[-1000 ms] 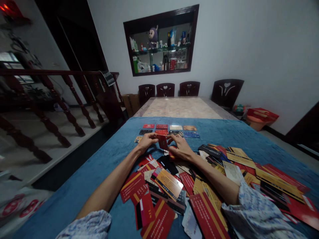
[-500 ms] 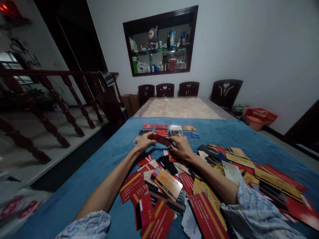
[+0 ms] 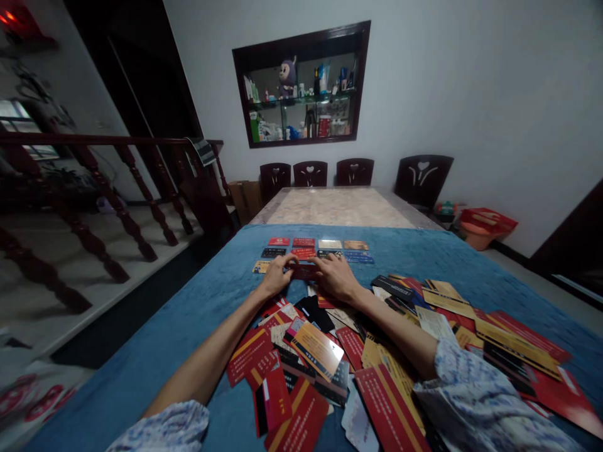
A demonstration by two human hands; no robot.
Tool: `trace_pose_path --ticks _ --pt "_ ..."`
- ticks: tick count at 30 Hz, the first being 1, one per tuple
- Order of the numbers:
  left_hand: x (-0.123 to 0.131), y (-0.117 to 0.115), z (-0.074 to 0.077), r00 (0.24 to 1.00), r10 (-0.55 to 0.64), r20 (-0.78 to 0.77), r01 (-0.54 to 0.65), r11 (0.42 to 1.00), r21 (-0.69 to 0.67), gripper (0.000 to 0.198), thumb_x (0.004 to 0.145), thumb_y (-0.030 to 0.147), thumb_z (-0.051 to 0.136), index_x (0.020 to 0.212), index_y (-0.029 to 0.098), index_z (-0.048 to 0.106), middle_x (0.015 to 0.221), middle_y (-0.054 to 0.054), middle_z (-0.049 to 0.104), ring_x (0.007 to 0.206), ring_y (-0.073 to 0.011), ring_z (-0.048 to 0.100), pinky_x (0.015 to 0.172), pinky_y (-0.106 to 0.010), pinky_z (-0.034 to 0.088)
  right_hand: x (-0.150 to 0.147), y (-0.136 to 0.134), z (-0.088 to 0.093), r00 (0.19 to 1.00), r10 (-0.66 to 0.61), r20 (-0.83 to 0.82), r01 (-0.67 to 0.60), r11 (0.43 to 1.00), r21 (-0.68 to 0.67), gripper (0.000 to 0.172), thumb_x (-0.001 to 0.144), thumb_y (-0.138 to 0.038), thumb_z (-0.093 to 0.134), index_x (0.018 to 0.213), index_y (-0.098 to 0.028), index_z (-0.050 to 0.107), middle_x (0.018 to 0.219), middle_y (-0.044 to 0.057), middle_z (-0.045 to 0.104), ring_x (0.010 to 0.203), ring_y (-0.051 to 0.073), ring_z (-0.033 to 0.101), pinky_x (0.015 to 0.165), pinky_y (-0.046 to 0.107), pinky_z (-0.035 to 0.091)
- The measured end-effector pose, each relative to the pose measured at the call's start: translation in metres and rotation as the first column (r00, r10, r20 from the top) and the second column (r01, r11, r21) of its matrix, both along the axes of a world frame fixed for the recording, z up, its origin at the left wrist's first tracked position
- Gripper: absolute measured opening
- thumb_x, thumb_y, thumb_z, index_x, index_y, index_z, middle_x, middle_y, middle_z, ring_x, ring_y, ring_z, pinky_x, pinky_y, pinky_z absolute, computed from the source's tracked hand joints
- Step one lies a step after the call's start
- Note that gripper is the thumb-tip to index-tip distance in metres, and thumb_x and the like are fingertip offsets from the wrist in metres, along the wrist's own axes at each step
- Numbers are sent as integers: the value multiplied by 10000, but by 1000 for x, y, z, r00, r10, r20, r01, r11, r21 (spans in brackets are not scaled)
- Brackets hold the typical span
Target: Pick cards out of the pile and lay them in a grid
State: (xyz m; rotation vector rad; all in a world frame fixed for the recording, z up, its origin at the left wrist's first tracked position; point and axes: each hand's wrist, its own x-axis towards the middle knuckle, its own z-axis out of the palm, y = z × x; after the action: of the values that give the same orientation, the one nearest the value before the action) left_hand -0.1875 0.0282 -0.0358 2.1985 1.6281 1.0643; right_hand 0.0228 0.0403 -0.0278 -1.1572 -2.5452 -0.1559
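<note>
A dark red card is held between my two hands, just below the neat rows of cards. My left hand pinches its left end; my right hand grips its right end. Beyond it, cards lie in rows on the blue cloth, among them a red card, a white card and a blue card. A yellow card sits beside my left hand. Loose red, gold and black cards spread under my forearms, with a shiny gold card on top.
The bare marble-patterned table end lies past the cloth. Dark chairs stand behind it, below a wall cabinet of small items. A wooden railing runs on the left; an orange bin stands on the right.
Both hands have lowered the dark red card and brought it level, where it was slanted before. My right hand has turned further over its end. The view has shifted slightly.
</note>
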Motion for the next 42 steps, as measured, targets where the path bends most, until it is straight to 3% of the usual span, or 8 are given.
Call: trace_pose_path --ticks 5,9,16,22,28,33,42 --pt "1 -2 -3 992 -11 -129 16 999 36 320 749 59 516 999 210 647 901 -43 644 901 -210 566 884 -334 460 -1 1 -1 997 -21 75 19 999 30 426 909 -254 532 1335 -241 518 1148 126 680 1084 291 532 875 401 339" --pt "2 -5 -4 981 -35 -190 36 999 4 412 741 99 579 1134 219 603 1003 -58 658 958 -243 559 912 -372 454 -2 0 2 993 -68 100 66 998 16 460 907 -216 498 1366 -251 496 1175 138 654 1092 294 536 889 425 344" --pt "7 -5 -6 974 -28 -227 11 997 -75 485 744 109 544 1223 183 529 1057 -99 649 956 -272 592 896 -401 452 -9 -4 9 983 -130 128 139 988 -62 447 885 -166 448 1322 -230 516 1214 152 613 1112 300 527 866 433 379" --pt "7 -3 -6 977 -24 -210 7 996 -84 476 723 107 553 1192 182 530 1074 -103 643 993 -283 599 914 -406 450 -12 0 12 985 -115 128 127 988 -90 367 877 -237 501 1236 -190 564 1208 185 568 1107 323 501 855 443 400" --pt "8 -6 2 946 -7 -324 -26 995 -97 505 741 120 576 1237 175 501 1088 -114 630 1039 -299 578 951 -412 432 -10 7 18 985 -83 154 101 988 -115 345 876 -345 570 1185 -192 580 1212 185 550 1136 324 477 869 441 416" --pt "4 -6 12 899 24 -437 -74 992 -98 508 787 127 561 1280 189 458 1135 -101 617 1075 -273 551 965 -387 432 -14 15 21 979 -56 198 73 994 -77 466 836 -369 610 1256 -184 530 1276 192 522 1183 337 452 887 453 420" --pt "-14 10 30 834 43 -551 -135 983 -127 510 788 129 553 1284 198 457 1226 -116 562 1138 -279 503 956 -385 425 -29 29 36 971 1 240 7 999 -35 432 886 -400 537 1246 -161 560 1277 206 541 1166 340 450 909 474 408"
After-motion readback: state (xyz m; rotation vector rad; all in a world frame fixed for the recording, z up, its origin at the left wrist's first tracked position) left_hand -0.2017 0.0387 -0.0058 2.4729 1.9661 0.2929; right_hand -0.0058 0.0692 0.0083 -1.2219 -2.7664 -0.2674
